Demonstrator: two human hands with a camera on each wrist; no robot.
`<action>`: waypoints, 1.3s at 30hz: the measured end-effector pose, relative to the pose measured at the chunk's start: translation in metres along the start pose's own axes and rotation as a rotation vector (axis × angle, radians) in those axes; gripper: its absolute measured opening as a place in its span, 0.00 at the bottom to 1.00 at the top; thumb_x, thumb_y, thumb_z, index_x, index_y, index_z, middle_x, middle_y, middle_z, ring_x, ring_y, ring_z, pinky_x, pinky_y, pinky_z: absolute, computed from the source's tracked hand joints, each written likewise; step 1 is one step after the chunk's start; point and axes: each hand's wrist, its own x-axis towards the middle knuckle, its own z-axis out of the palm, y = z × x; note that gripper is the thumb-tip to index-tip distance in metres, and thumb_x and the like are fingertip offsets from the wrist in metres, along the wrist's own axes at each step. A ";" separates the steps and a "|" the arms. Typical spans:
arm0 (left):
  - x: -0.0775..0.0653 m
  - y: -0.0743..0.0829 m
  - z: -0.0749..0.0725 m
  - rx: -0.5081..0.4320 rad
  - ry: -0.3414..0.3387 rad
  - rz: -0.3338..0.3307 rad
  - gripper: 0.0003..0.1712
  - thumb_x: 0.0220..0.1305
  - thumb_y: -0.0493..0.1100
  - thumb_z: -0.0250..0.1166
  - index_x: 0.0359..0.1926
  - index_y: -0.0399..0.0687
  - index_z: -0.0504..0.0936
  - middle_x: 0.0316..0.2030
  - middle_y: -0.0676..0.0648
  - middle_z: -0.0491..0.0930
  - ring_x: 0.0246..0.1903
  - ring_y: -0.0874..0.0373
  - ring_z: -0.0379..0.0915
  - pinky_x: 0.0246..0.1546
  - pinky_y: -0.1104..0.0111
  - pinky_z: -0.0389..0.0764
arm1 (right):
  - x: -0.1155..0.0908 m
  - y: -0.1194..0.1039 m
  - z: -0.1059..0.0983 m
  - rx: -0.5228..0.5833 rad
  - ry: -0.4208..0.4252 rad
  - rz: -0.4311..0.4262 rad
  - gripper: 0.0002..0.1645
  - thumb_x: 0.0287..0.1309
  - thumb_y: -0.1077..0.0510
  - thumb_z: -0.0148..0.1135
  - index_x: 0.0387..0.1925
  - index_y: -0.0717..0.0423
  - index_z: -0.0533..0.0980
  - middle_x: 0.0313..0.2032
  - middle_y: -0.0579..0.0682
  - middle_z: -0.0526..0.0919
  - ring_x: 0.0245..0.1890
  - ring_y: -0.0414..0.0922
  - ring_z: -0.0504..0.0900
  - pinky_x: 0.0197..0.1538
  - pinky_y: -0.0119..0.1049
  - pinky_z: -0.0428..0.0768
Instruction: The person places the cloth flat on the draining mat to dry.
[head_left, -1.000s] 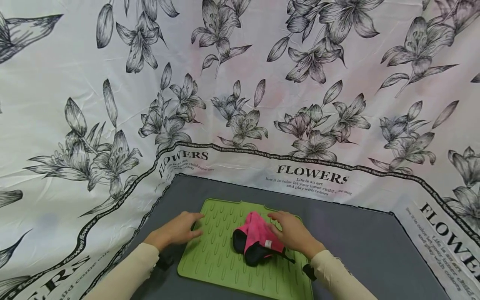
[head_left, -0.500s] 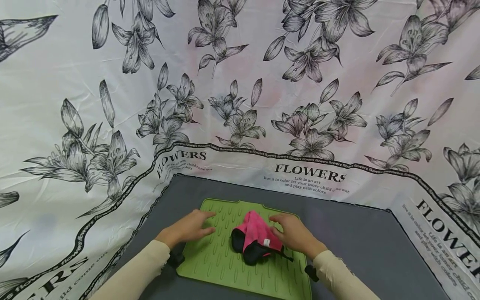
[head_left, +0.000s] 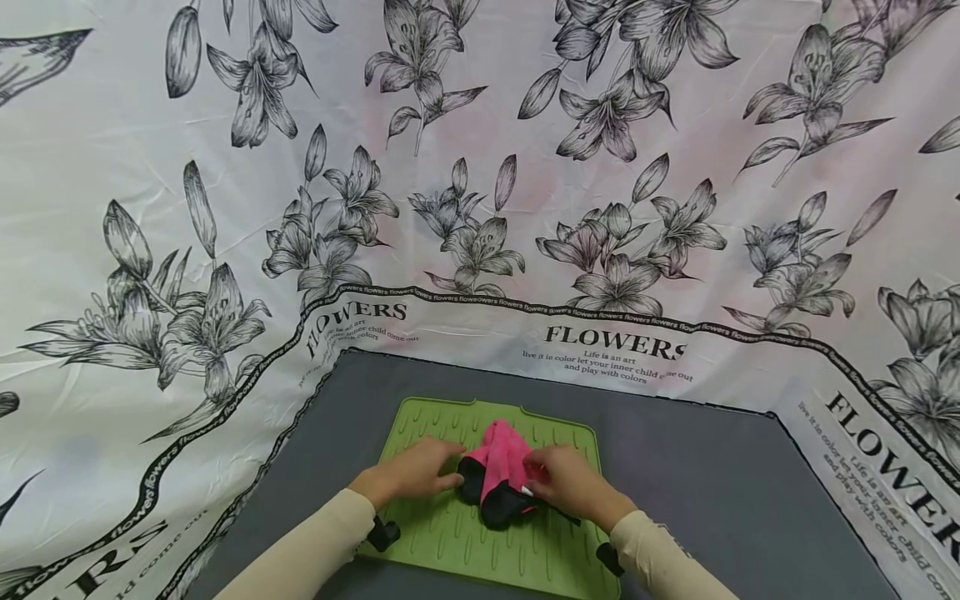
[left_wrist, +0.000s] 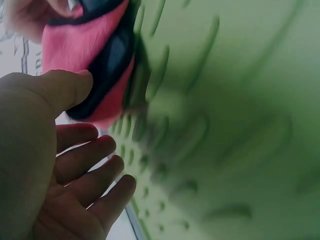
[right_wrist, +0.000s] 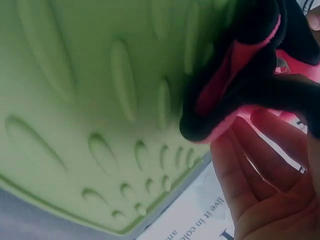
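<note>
The left hand [head_left: 414, 472], fingers apart, is beside and the right hand [head_left: 574, 483] touches, pinching or not I cannot tell, the pink-and-black cloth piece [head_left: 501, 462] on the green mat [head_left: 431, 546], seemingly a grasping step calling for a left-hand grip

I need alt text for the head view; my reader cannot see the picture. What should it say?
A pink-and-black fabric item lies on a ridged green mat, with a person's left grip and right grip at either side. The mat rests on a gray surface before a white flower-printed backdrop.
</note>
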 end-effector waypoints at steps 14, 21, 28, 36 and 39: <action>0.014 0.003 0.024 0.042 0.163 0.175 0.13 0.64 0.31 0.64 0.43 0.51 0.87 0.37 0.55 0.87 0.35 0.69 0.79 0.35 0.76 0.77 | -0.002 -0.004 0.011 0.031 0.033 -0.030 0.09 0.56 0.67 0.69 0.32 0.49 0.83 0.26 0.42 0.84 0.23 0.29 0.75 0.28 0.26 0.76; 0.000 -0.015 0.009 0.048 0.214 0.136 0.19 0.67 0.29 0.60 0.52 0.51 0.87 0.46 0.53 0.87 0.44 0.62 0.84 0.44 0.70 0.83 | -0.009 0.002 -0.005 0.022 -0.010 -0.001 0.10 0.58 0.68 0.66 0.39 0.54 0.86 0.31 0.46 0.87 0.28 0.31 0.80 0.32 0.29 0.80; -0.015 -0.038 -0.008 0.146 0.292 0.101 0.18 0.67 0.32 0.62 0.53 0.53 0.86 0.45 0.54 0.87 0.42 0.60 0.84 0.42 0.67 0.85 | -0.016 0.009 -0.029 -0.019 0.024 -0.014 0.12 0.55 0.70 0.66 0.34 0.50 0.87 0.27 0.42 0.85 0.25 0.31 0.75 0.28 0.28 0.75; -0.023 -0.052 -0.031 0.085 0.479 0.137 0.17 0.66 0.30 0.64 0.52 0.51 0.87 0.46 0.51 0.88 0.42 0.58 0.86 0.43 0.66 0.85 | -0.021 0.018 -0.043 -0.015 0.041 0.004 0.16 0.52 0.70 0.66 0.34 0.46 0.87 0.25 0.41 0.85 0.23 0.27 0.73 0.28 0.26 0.75; -0.022 -0.053 -0.034 0.089 0.508 0.152 0.18 0.66 0.29 0.64 0.52 0.50 0.87 0.45 0.51 0.88 0.41 0.58 0.86 0.42 0.66 0.85 | -0.022 0.016 -0.043 0.002 0.034 0.002 0.16 0.51 0.70 0.65 0.35 0.47 0.88 0.24 0.40 0.84 0.22 0.27 0.74 0.28 0.26 0.76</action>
